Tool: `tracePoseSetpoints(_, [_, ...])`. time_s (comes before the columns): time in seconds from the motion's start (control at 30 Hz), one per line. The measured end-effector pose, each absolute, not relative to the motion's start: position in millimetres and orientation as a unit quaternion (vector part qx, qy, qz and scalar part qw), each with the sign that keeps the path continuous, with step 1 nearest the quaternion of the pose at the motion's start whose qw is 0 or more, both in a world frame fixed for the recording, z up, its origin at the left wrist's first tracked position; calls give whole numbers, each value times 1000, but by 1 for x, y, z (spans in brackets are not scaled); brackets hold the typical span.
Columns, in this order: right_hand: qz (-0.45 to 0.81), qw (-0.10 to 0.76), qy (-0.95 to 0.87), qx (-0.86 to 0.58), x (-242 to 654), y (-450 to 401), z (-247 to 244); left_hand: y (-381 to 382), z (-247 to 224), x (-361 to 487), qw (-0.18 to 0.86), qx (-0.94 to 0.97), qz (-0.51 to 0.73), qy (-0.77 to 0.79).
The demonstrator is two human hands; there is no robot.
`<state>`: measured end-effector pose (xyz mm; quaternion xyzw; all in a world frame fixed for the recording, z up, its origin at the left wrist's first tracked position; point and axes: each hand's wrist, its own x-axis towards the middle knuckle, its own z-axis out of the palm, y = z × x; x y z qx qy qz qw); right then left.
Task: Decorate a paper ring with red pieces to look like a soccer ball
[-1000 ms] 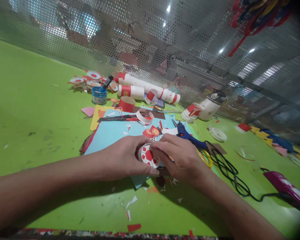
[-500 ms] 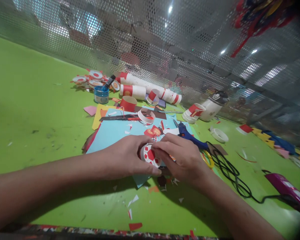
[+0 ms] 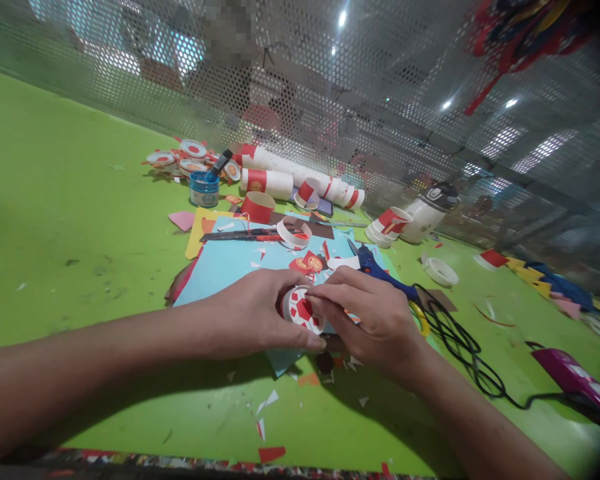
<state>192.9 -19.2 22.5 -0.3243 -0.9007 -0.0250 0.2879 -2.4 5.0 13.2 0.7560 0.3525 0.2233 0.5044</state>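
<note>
My left hand (image 3: 255, 310) is wrapped around a small white paper cup (image 3: 306, 321), its round end facing up and decorated with red paper pieces. Over that end, the fingers of my right hand (image 3: 375, 317) are pinched together and touch its surface near the central red piece. Whatever they pinch, if anything, is hidden. Beneath both hands lies a light blue sheet (image 3: 217, 273) with scraps on it. Just beyond the cup are red paper pieces with gold print (image 3: 313, 262). A white paper ring (image 3: 294, 233) and a utility knife (image 3: 245, 235) rest farther up the sheet.
A blue glue gun (image 3: 380, 270) with a black cord (image 3: 460, 343) lies to the right, near yellow-handled scissors (image 3: 421, 320). At the back are a blue jar (image 3: 204, 190), white paper tubes (image 3: 267, 185) and a white bottle (image 3: 425, 217). A perforated metal screen (image 3: 300, 93) borders the table.
Both hands keep nearly the same pose around the cup. The right fingertips shift only slightly over its decorated end, and the whole view drifts a little.
</note>
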Motion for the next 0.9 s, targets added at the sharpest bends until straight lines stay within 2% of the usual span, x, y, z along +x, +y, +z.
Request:
tracePoseSetpoints(0.27, [10,351,-874,-336,199,-20,31,5,10,-3,572,714,217,341])
tracePoseSetpoints(0.57, [65,268,-899,-341,204,-36,39,5,10,-3,592,699,241,321])
tracePoseSetpoints(0.9, [16,264,-907,-327,204,-44,44,3,6,-5,695,630,247,241])
